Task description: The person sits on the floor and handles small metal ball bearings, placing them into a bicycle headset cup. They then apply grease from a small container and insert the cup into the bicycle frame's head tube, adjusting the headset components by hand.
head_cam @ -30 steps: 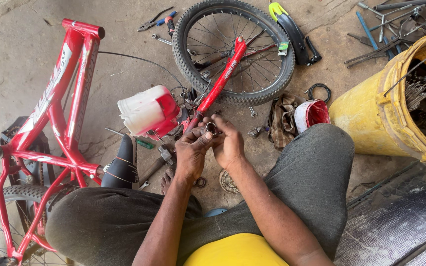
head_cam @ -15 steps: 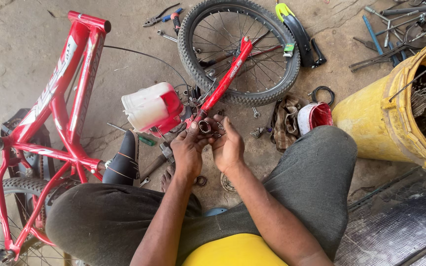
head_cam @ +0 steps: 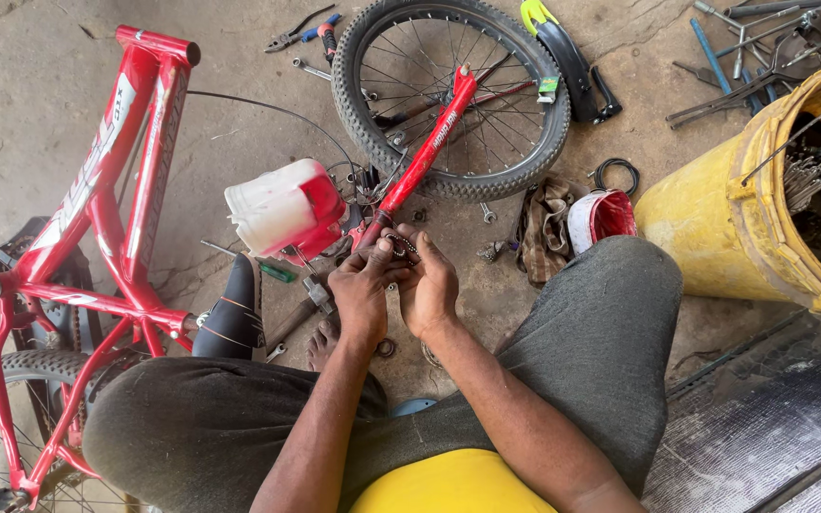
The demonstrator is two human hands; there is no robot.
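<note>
My left hand (head_cam: 361,290) and my right hand (head_cam: 429,287) are together in front of me, both pinching a small metal ring part (head_cam: 399,244) at the lower end of a red bicycle fork (head_cam: 427,151). The fork runs up and right over a spoked wheel (head_cam: 448,95) lying flat on the concrete. The part's shape is mostly hidden by my fingers. My knees in grey trousers frame the hands on both sides.
A red bicycle frame (head_cam: 97,204) lies upside down at the left with a black saddle (head_cam: 230,313). A red and white plastic container (head_cam: 282,209) sits beside the hands. A yellow drum (head_cam: 762,204) of metal parts stands right. Pliers (head_cam: 301,28), wrenches and rags lie around.
The view has shifted slightly. My hands stay on the small part at the fork's end, fingers working it a little.
</note>
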